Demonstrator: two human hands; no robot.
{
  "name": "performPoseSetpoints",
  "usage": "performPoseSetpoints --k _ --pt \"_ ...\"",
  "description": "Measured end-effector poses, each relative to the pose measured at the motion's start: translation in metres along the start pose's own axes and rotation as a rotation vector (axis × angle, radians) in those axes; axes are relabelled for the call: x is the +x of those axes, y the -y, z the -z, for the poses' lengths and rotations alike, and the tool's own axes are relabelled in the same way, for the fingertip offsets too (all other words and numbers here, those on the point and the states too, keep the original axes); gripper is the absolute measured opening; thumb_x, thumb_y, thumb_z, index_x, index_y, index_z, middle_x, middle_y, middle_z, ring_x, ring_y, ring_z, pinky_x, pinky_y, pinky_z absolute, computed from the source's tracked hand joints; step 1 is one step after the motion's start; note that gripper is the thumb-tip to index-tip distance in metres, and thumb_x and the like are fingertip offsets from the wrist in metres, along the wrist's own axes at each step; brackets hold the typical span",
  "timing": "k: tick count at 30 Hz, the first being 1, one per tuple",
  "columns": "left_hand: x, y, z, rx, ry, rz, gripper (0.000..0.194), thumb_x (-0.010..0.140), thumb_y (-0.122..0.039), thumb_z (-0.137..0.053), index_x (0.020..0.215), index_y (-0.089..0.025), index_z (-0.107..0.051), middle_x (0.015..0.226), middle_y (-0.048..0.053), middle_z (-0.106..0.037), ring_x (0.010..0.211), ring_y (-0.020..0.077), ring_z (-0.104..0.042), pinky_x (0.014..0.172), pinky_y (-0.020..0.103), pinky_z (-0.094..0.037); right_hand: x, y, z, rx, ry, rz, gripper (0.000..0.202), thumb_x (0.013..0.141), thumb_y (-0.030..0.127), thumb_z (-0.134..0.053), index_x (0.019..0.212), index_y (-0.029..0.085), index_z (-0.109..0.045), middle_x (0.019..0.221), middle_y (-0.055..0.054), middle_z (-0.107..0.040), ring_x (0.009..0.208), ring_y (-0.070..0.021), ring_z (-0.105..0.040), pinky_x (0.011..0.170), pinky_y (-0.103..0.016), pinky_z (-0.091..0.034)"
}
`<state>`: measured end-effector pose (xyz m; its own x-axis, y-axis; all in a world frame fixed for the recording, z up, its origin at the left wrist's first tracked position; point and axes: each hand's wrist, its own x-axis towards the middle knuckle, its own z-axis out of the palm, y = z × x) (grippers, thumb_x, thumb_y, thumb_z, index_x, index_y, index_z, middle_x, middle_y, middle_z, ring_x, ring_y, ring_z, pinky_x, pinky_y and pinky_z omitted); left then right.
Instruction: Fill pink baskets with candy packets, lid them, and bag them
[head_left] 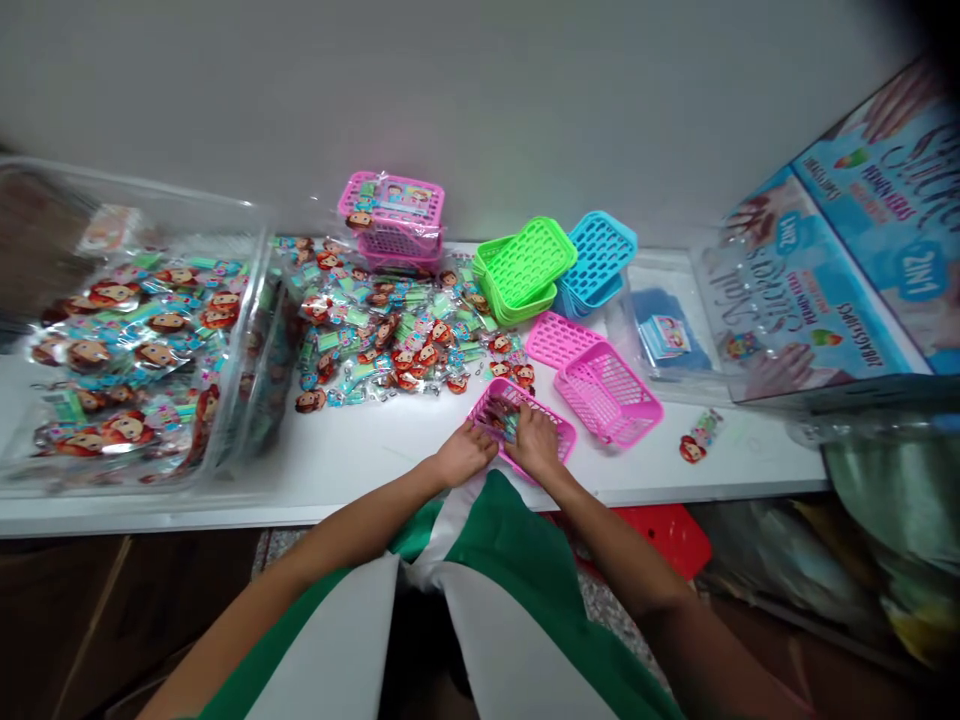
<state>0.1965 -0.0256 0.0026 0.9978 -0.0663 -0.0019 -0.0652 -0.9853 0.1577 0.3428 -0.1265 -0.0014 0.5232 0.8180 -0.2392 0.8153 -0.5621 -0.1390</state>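
Observation:
At the table's front edge, a small pink plastic basket (pixel 568 437) stands close to my body. My left hand (pixel 466 454) is closed on its near left rim. My right hand (pixel 535 443) reaches into the basket with its fingers closed at a small packet (pixel 504 414) with a doll figure on it; the fingertips are partly hidden. Just to the right, another pink basket (pixel 609 395) lies tilted, touching a pink perforated piece (pixel 564 341). Behind the basket in my hands spreads a pile of doll-figure packets (pixel 390 340) in clear wrappers.
A clear bin (pixel 259 330) full of similar packets stands at left. Stacked pink baskets (pixel 401 245), green baskets (pixel 525 268) and blue baskets (pixel 600 255) line the wall. To the right are a clear tray with cards (pixel 664 336), printed boxes (pixel 825 270) and one loose packet (pixel 700 437).

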Motion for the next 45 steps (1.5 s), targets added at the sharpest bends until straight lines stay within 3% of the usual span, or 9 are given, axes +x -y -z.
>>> performPoseSetpoints --k 7,12,17,23,30,34,39,43,45 --pt "0.001 -0.006 0.0 -0.063 0.01 0.038 0.023 0.093 -0.017 -0.038 0.098 -0.012 -0.059 0.086 0.012 -0.062 0.083 0.0229 -0.055 0.074 0.037 -0.036 0.007 -0.002 -0.013 -0.018 0.026 0.086 0.089 0.078 0.036 -0.063 0.146 0.005 -0.013 0.131 -0.03 -0.041 0.116 -0.0396 -0.041 0.096 -0.053 -0.03" --pt "0.003 -0.008 -0.003 -0.055 0.027 0.068 0.022 0.093 -0.017 -0.039 0.102 -0.012 -0.058 0.088 0.011 -0.063 0.084 0.0224 -0.055 0.076 0.036 -0.037 0.005 -0.026 -0.007 0.206 0.232 0.229 0.106 0.078 0.046 -0.06 0.148 0.007 0.008 0.15 -0.026 -0.018 0.137 -0.0358 -0.02 0.107 -0.05 -0.021" --pt "0.002 -0.008 -0.003 -0.082 0.037 0.09 0.022 0.093 -0.017 -0.039 0.104 -0.011 -0.058 0.089 0.011 -0.062 0.086 0.0225 -0.055 0.077 0.036 -0.037 0.001 -0.042 -0.007 0.25 0.264 0.351 0.082 0.09 0.053 -0.037 0.15 0.011 -0.001 0.155 -0.019 -0.01 0.142 -0.0294 -0.008 0.11 -0.048 -0.018" --pt "0.003 -0.009 0.001 -0.085 -0.007 0.1 0.022 0.093 -0.017 -0.04 0.103 -0.011 -0.059 0.108 0.015 -0.058 0.105 0.025 -0.05 0.085 0.037 -0.037 0.0 -0.028 -0.008 0.072 0.096 0.294 0.08 0.085 0.045 -0.053 0.149 0.013 -0.016 0.151 -0.019 -0.025 0.133 -0.0366 -0.027 0.106 -0.052 -0.024" --pt "0.006 -0.009 -0.002 -0.128 0.061 0.102 0.016 0.09 -0.015 -0.045 0.095 -0.012 -0.06 0.091 0.013 -0.061 0.088 0.0236 -0.055 0.078 0.038 -0.039 0.012 -0.044 -0.005 0.306 0.234 0.351 0.099 0.075 0.042 -0.063 0.15 0.012 -0.004 0.152 -0.021 -0.019 0.14 -0.0309 -0.019 0.109 -0.047 -0.023" --pt "0.006 -0.009 -0.002 -0.118 0.058 0.096 0.016 0.089 -0.015 -0.045 0.093 -0.012 -0.06 0.09 0.013 -0.062 0.088 0.0238 -0.056 0.078 0.038 -0.041 0.009 -0.041 -0.012 0.211 0.209 0.36 0.085 0.081 0.036 -0.056 0.149 0.013 -0.011 0.151 -0.019 -0.025 0.138 -0.0316 -0.022 0.11 -0.049 -0.022" --pt "0.007 -0.008 -0.001 -0.096 -0.007 0.088 0.018 0.091 -0.019 -0.045 0.097 -0.012 -0.061 0.112 0.016 -0.059 0.109 0.0248 -0.051 0.09 0.039 -0.039 0.004 -0.029 -0.017 0.061 0.169 0.304 0.074 0.087 0.03 -0.046 0.15 0.01 -0.012 0.154 -0.019 -0.017 0.139 -0.0354 -0.02 0.109 -0.053 -0.02" --pt "0.011 -0.008 0.0 -0.112 0.104 0.108 0.019 0.09 -0.019 -0.045 0.103 -0.015 -0.06 0.091 0.012 -0.064 0.094 0.0232 -0.057 0.08 0.036 -0.043 0.01 -0.037 -0.01 0.248 0.275 0.389 0.076 0.091 0.046 -0.037 0.15 0.012 -0.005 0.156 -0.015 -0.012 0.143 -0.0264 -0.01 0.112 -0.046 -0.02" --pt "0.013 -0.008 0.0 -0.119 0.118 0.117 0.019 0.09 -0.017 -0.046 0.101 -0.014 -0.06 0.087 0.012 -0.064 0.09 0.0235 -0.058 0.078 0.037 -0.043 0.012 -0.039 -0.01 0.279 0.27 0.413 0.068 0.095 0.045 -0.028 0.151 0.014 -0.006 0.156 -0.011 -0.013 0.144 -0.0223 -0.009 0.114 -0.043 -0.019"
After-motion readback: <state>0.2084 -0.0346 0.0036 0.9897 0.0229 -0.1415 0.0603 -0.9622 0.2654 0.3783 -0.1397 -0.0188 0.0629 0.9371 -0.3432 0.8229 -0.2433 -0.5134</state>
